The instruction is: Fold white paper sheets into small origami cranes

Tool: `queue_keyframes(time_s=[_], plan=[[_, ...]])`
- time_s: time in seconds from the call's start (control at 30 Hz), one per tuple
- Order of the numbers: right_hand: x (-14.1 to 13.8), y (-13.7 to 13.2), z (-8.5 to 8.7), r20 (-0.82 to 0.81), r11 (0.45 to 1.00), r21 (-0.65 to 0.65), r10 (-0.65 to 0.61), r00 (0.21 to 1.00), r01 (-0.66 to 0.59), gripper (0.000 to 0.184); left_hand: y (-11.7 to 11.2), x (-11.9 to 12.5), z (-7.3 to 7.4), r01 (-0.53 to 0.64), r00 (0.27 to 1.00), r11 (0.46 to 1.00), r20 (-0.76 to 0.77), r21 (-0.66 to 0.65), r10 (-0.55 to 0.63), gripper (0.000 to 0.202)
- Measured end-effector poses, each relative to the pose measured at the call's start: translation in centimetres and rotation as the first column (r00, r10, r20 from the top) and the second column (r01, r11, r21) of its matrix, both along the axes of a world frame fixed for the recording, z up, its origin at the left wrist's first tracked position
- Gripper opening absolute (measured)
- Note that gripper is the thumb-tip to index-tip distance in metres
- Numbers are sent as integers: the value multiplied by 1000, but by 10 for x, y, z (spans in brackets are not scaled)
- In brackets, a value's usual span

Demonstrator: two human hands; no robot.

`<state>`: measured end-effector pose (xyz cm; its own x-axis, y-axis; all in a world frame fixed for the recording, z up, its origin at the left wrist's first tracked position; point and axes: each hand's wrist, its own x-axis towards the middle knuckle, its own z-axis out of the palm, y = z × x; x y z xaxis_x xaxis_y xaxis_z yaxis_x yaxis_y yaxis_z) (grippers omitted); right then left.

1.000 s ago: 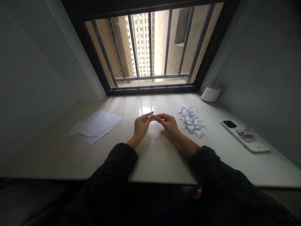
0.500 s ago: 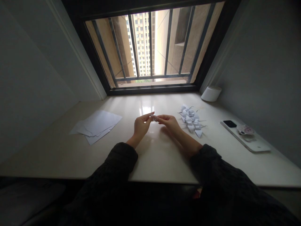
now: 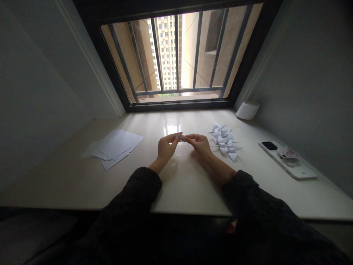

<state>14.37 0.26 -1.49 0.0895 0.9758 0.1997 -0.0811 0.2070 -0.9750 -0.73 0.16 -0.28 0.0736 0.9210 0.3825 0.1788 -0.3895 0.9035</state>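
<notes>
Between my two hands is a small piece of folded white paper [image 3: 181, 138], held above the pale counter. My left hand [image 3: 166, 148] pinches its left side with thumb and fingers. From the other side, my right hand [image 3: 200, 145] grips it between thumb and forefinger. The fingers cover most of the paper, so its exact shape is hidden. Just right of my right hand lies a cluster of folded white paper cranes [image 3: 224, 140]. A loose stack of white paper sheets [image 3: 118, 145] rests to the left of my left hand.
A white phone [image 3: 299, 167] with a round grip on its back lies at the right. A white cylindrical object [image 3: 247, 110] stands by the window's right corner. The barred window [image 3: 176, 59] closes off the far side of the counter [image 3: 68, 187], with walls at both sides.
Both hands have shifted very slightly, still pinching the folded paper. The cranes, sheets and phone stay where they were.
</notes>
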Motion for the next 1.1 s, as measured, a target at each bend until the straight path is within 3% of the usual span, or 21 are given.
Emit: queue_keyframes(time_s=[0.13, 0.33, 0.43, 0.63, 0.8, 0.93, 1.1], plan=[[-2, 1, -1, 79, 997, 68, -51, 996, 46, 31, 0, 1, 1, -14, 1000, 1000, -7, 11, 14, 32], [-2, 0, 2, 192, 964, 265, -88, 977, 35, 24, 5, 3, 2, 71, 961, 991, 272, -115, -37, 37], [-1, -4, 5, 219, 931, 365, -82, 972, -4, 31, 6, 2, 4, 81, 937, 978, 348, -193, -9, 37], [2, -7, 7, 292, 889, 457, -139, 946, -11, 23, 3, 2, 9, 96, 938, 964, 347, -250, -3, 35], [0, -6, 7, 201, 928, 371, -105, 974, 23, 22, 3, 4, 8, 120, 939, 979, 339, -165, -58, 35], [-1, -3, 5, 33, 977, 209, 44, 999, -50, 28, 4, 3, 7, 129, 941, 982, 330, -138, -78, 33], [0, -2, 6, -60, 987, 97, 130, 990, -124, 35, 6, 0, 6, 135, 945, 982, 314, -133, -88, 33]])
